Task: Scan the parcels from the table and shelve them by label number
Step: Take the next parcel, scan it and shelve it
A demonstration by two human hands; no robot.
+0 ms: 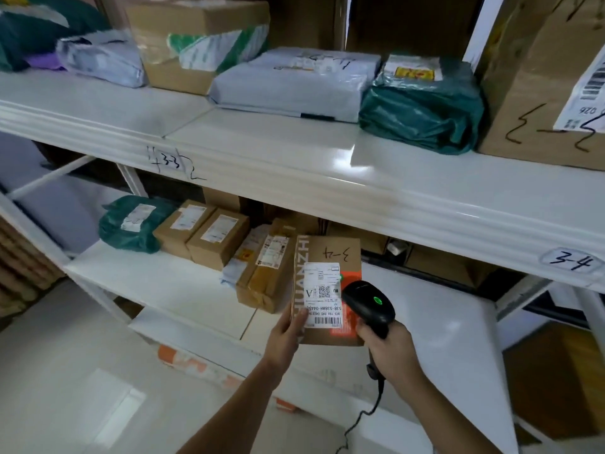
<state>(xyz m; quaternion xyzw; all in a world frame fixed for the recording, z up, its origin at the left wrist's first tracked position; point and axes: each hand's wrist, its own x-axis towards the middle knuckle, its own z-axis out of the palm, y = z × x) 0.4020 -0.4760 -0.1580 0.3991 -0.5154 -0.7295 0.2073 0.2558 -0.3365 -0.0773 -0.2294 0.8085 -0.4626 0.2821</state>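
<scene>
Across the whole frame runs your white shelving (294,165), its upper board slanting from the left edge down to the right. Its front lip carries handwritten marks, "3-3" at centre left and "3-4" (571,262) at the far right. On that upper board sit a large cardboard box (537,80) at the upper right, a dark green bag (422,116) beside it, a pale grey mailer (294,83) at top centre, and more bags and a carton toward the upper left. Below, the lower shelf (157,273) holds a green bag (131,224) and a row of small brown boxes (209,234). Pale floor tiles (65,371) fill the lower left.

At lower centre, your left hand (284,339) holds the brown parcel (327,290) by its left edge, thumb pressed on the face, with "3-4" written above its white label (322,294). Your right hand (391,352) has its grip wrapped round the handle of the black scanner (368,304), whose head sits just beside the label's right edge, a green light glowing on top.
</scene>
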